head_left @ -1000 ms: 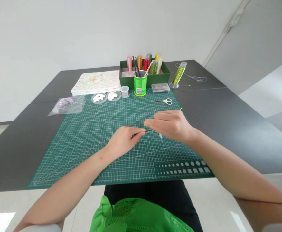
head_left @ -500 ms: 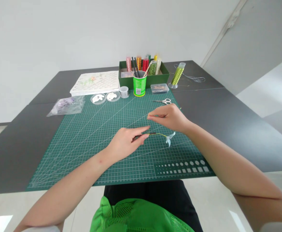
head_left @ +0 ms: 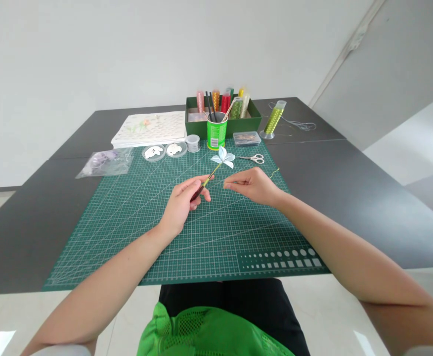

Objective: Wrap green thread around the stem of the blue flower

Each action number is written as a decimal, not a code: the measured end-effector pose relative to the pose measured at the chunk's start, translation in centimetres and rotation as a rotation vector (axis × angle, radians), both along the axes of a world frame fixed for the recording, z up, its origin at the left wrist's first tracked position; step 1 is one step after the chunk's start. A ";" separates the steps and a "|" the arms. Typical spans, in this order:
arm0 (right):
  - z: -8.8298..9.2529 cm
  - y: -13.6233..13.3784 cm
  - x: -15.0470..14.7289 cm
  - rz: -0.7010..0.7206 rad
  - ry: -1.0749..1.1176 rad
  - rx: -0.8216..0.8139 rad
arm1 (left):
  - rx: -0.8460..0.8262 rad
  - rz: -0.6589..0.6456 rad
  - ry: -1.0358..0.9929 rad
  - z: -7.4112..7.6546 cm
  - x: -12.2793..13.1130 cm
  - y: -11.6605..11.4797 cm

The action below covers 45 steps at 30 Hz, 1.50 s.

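My left hand [head_left: 183, 200] is closed around the stem of a pale blue artificial flower [head_left: 223, 157]. The flower's petals point up and away, above the mat. Its thin green stem [head_left: 212, 173] runs down to a dark brown lower part [head_left: 197, 193] between my thumb and fingers. To the right of the stem, my right hand [head_left: 251, 185] is pinched, thumb against fingertips. A fine thread seems to be in the pinch, too thin to follow here. A yellow-green thread end [head_left: 275, 173] shows behind that hand.
A green cutting mat [head_left: 127, 237] covers the table's middle. Scissors [head_left: 256, 158], a clear case [head_left: 246, 139], a green can [head_left: 216, 133] and a green box [head_left: 253, 118] of thread spools lie beyond. Further left are dishes [head_left: 153, 153], a white board [head_left: 127, 131] and a plastic bag [head_left: 105, 163].
My left hand has turned the flower from pointing right to pointing up and away. My right hand has moved slightly down and left, still pinched.
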State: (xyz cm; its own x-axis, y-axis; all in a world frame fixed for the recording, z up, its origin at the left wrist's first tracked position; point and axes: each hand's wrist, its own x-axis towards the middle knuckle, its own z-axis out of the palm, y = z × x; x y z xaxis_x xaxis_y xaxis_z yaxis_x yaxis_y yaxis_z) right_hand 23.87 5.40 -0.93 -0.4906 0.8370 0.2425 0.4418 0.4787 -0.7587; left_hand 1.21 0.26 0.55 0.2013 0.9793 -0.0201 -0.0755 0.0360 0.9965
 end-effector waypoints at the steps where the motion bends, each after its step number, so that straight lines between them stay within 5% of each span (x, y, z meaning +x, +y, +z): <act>1: 0.0 0.0 0.0 0.003 -0.003 0.000 | -0.016 -0.002 -0.019 0.0 0.0 0.0; 15: -0.4 0.1 0.2 0.011 -0.012 -0.041 | -0.097 0.036 -0.019 -0.1 0.1 0.4; 19: 0.0 0.4 0.2 0.003 -0.059 0.067 | -0.136 0.002 -0.002 -0.3 0.0 0.4; 23: 0.6 0.3 -0.1 0.054 0.104 0.193 | -0.195 -0.064 -0.009 -0.4 0.1 0.4; 28: 0.4 -0.5 -0.9 -0.075 0.384 0.091 | -0.252 -0.120 -0.018 -0.5 0.3 0.2; 34: -0.3 -1.0 -1.6 -0.154 0.434 0.086 | -0.244 -0.180 0.007 -0.8 0.3 0.1; 45: -0.4 -0.9 -1.3 -0.148 0.048 0.698 | -0.196 -0.183 0.110 -1.4 0.7 0.1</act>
State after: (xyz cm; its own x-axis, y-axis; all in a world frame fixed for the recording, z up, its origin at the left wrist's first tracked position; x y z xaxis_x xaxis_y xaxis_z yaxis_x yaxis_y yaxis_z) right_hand 22.56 4.53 -1.28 -0.3593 0.5353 0.7645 0.5130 0.7976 -0.3173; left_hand 1.89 0.41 -0.89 0.3607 0.9020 -0.2371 0.0586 0.2318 0.9710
